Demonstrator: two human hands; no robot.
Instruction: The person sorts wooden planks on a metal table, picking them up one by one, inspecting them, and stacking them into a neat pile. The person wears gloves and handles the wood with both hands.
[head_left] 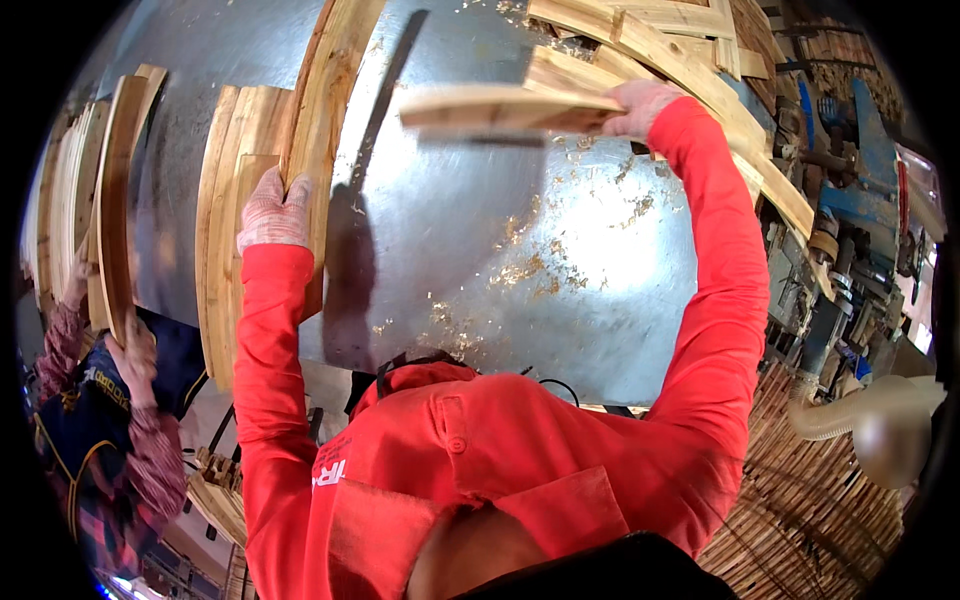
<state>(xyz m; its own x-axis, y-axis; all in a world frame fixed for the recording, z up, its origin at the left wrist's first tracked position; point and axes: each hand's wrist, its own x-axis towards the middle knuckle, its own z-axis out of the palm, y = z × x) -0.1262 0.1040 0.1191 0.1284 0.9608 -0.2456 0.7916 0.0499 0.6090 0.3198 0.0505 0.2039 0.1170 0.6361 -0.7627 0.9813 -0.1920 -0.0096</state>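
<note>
My gloved left hand [272,213] is closed on the near part of a long wooden board [340,80], its thumb lying along the board's left edge. That board slants away toward the far edge of the view, above the metal table. In my gloved right hand [642,108] is one end of a shorter wooden board [500,110]. Its free end points left and is smeared by motion, and it casts a shadow on the table below. The fingers of the right hand are partly hidden behind the wood.
A shiny metal worktable [600,330] carries scattered wood shavings [545,265]. Stacked boards [222,220] lie beside my left hand; more planks [690,60] lie at the far right. At the left, a co-worker [110,420] holds an upright board [115,190]. Machinery [850,210] stands at the right.
</note>
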